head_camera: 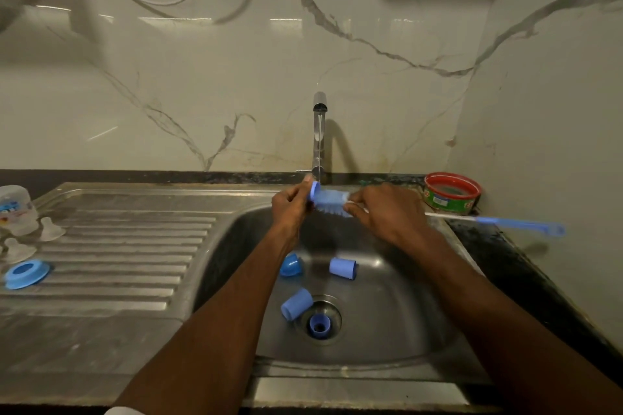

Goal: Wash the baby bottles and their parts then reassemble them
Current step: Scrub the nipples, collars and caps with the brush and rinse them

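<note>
1. Head view, frame centre: left hand (289, 204) fingers pinch a small blue bottle part (315, 190) under the running tap (319, 131); right hand (384, 212) fingers grip the bottle brush (332, 201), bristles against the part.
2. Step: scrubbing parts.
3. Blue caps (343, 268) wait in the sink (387, 330), lower centre; bottle (17, 209), teats (50, 229) and ring (25, 273) lie at left edge.
4. Next likely: rinse, set aside, pick another cap.
</note>
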`<state>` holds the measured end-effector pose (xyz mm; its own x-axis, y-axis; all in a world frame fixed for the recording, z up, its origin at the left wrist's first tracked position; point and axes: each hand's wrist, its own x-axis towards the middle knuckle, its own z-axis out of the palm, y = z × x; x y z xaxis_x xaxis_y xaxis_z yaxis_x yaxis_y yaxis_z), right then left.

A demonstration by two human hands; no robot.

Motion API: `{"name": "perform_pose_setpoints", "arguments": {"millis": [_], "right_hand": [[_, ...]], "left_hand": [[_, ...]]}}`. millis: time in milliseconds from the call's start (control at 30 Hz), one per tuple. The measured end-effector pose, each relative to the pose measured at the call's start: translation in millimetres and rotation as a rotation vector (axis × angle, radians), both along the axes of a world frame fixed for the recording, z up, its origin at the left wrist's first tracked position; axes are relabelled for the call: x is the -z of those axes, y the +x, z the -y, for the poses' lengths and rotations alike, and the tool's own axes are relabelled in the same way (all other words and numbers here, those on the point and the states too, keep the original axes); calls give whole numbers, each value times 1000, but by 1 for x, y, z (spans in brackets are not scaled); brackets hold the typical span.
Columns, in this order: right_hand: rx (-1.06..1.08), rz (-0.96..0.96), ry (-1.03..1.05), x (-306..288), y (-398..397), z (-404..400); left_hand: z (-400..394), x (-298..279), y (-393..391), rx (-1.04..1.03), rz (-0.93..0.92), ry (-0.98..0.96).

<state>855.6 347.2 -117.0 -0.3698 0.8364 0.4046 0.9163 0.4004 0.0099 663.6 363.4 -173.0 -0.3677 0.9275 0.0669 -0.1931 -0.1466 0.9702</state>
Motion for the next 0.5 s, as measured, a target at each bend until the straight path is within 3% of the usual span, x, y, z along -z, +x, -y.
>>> {"name": "perform_pose_setpoints", "arguments": {"millis": [133, 200, 267, 367, 500], "right_hand": [[105, -145, 90, 0, 2, 3], [188, -157, 85, 8, 2, 6], [164, -105, -16, 11, 3, 5], [6, -87, -122, -1, 7, 2], [88, -210, 23, -9, 10, 5]], "left_hand": [[4, -5, 5, 88, 177, -129], [5, -2, 6, 109, 87, -144], [8, 1, 6, 93, -17, -99], [9, 0, 2, 57, 12, -18], [11, -8, 6, 117, 184, -37]]}}
